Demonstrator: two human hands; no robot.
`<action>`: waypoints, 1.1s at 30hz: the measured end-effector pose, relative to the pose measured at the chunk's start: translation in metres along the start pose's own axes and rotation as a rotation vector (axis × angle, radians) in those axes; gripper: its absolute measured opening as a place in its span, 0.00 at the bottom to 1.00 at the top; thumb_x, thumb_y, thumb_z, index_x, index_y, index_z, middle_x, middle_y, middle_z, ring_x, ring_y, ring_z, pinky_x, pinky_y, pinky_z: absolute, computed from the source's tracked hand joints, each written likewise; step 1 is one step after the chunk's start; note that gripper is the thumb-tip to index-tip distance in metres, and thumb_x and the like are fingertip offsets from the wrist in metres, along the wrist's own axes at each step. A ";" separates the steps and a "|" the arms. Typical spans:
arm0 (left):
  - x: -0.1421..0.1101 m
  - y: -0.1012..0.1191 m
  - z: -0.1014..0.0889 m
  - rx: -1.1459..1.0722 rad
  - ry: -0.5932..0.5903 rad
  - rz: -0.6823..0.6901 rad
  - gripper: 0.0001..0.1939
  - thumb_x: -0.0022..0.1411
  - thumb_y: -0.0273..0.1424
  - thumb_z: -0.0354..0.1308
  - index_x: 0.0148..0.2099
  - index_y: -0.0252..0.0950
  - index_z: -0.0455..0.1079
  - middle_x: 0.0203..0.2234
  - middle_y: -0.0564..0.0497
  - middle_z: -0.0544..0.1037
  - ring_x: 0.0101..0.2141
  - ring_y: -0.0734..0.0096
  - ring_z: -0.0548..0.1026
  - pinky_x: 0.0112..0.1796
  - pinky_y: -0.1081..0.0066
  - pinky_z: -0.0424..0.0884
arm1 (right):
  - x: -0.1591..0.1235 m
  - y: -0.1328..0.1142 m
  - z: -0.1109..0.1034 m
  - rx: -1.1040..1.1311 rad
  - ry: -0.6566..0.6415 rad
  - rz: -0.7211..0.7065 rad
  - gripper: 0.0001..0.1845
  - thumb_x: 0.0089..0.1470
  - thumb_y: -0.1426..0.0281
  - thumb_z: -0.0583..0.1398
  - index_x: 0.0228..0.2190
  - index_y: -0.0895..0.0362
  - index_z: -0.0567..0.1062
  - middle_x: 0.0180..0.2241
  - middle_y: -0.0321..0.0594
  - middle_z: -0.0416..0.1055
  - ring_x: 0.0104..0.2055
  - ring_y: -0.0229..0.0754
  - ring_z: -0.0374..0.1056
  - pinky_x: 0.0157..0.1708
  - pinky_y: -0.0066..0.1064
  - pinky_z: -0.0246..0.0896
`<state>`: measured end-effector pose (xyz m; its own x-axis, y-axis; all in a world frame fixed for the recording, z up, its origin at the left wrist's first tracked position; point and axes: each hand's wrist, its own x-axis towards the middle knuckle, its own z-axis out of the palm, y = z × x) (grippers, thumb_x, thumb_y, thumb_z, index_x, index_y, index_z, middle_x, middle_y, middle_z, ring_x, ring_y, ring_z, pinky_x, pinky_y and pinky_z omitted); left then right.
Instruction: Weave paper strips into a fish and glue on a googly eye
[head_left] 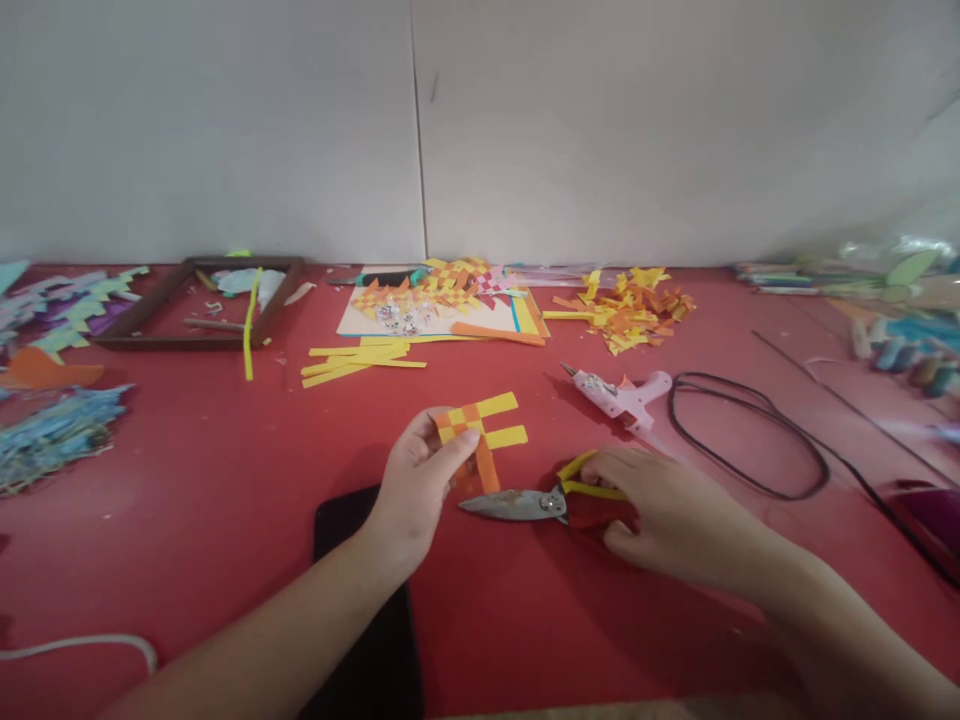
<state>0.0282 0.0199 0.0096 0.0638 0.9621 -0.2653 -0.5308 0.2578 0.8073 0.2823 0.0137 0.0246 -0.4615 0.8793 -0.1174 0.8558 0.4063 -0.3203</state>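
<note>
Left forearm (300, 630) is cropped, its hand (414, 485) partly hiding woven strips (472, 412).

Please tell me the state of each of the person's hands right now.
Left hand: closed, pinching a woven yellow-and-orange paper piece.
Right hand: closed, gripping scissors by the handles.

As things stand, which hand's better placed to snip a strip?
Right hand, probably: it holds the scissors, blades near the orange strip; the left hand is busy pinching the woven paper.
</note>
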 end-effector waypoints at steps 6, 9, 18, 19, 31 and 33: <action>-0.003 0.001 -0.002 0.061 0.039 0.077 0.13 0.54 0.36 0.70 0.38 0.38 0.72 0.26 0.56 0.76 0.25 0.76 0.74 0.29 0.75 0.71 | 0.007 0.006 0.000 0.014 0.186 0.142 0.18 0.41 0.71 0.57 0.38 0.53 0.75 0.37 0.43 0.76 0.36 0.48 0.72 0.35 0.36 0.66; -0.003 -0.001 -0.005 0.060 0.043 0.057 0.13 0.55 0.36 0.69 0.39 0.38 0.72 0.26 0.55 0.75 0.25 0.77 0.73 0.26 0.77 0.68 | 0.009 0.009 0.002 0.048 0.293 0.244 0.11 0.41 0.68 0.59 0.32 0.53 0.72 0.27 0.39 0.73 0.26 0.44 0.68 0.26 0.34 0.61; 0.002 -0.004 -0.004 0.076 -0.005 -0.060 0.17 0.54 0.38 0.70 0.43 0.37 0.74 0.33 0.51 0.80 0.30 0.74 0.77 0.35 0.73 0.73 | 0.015 0.012 0.013 0.775 0.303 0.230 0.14 0.45 0.64 0.65 0.35 0.53 0.70 0.30 0.36 0.71 0.28 0.40 0.67 0.28 0.31 0.62; 0.002 -0.004 -0.004 0.085 -0.009 -0.068 0.17 0.54 0.38 0.71 0.43 0.37 0.74 0.35 0.50 0.81 0.32 0.72 0.78 0.37 0.72 0.74 | 0.016 0.008 0.013 0.847 0.307 0.213 0.13 0.46 0.64 0.66 0.33 0.53 0.69 0.28 0.35 0.69 0.28 0.38 0.66 0.28 0.30 0.62; 0.004 -0.003 -0.002 -0.010 0.028 -0.054 0.17 0.46 0.33 0.75 0.35 0.36 0.71 0.30 0.53 0.81 0.31 0.74 0.78 0.35 0.74 0.75 | 0.011 -0.001 0.012 1.327 0.216 0.197 0.22 0.49 0.53 0.67 0.32 0.51 0.62 0.18 0.25 0.55 0.17 0.31 0.48 0.17 0.25 0.47; 0.004 -0.003 -0.002 -0.022 0.019 -0.068 0.18 0.46 0.33 0.75 0.36 0.36 0.70 0.31 0.53 0.81 0.31 0.74 0.78 0.34 0.75 0.75 | 0.010 -0.001 0.014 1.364 0.209 0.189 0.22 0.49 0.53 0.67 0.33 0.51 0.62 0.19 0.26 0.56 0.17 0.31 0.49 0.18 0.24 0.46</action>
<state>0.0285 0.0225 0.0048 0.0840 0.9405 -0.3293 -0.5440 0.3202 0.7756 0.2739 0.0182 0.0105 -0.2194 0.9626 -0.1591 -0.0565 -0.1753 -0.9829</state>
